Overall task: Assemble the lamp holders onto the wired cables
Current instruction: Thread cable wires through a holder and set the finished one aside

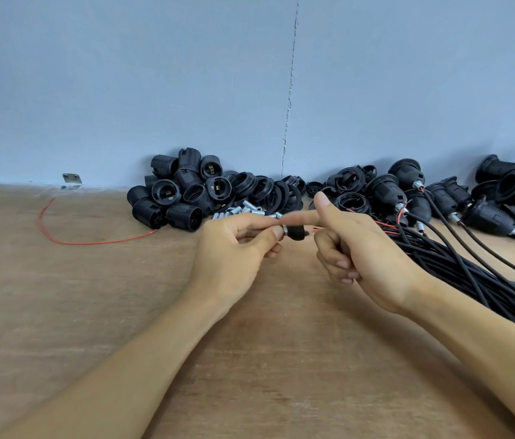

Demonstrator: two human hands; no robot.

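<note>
Table [60,312], wood; items left to right.
- Red wire [91,241]: one, loose, curved.
- Bracket [72,180]: one, metal, at the wall.
- Holders [180,191]: black heap against the wall, roughly a dozen; exact count unclear.
- Tubes [250,211]: metal, small heap just in front, too packed to count.
- Left hand [237,245]: thumb and fingers pinch one black cap [295,232] with a metal ring, above the table.
- Right hand [367,248]: index straight over the cap, thumb up, three fingers curled, seemingly round a cable [340,247].
- Bundle [459,267]: black leads, some with holders fitted.

Light: soft, even, fairly bright
Shadows: faint
Focus: sharp centre, hands [234,248] slightly soft
Edges: wide-angle bowing
</note>
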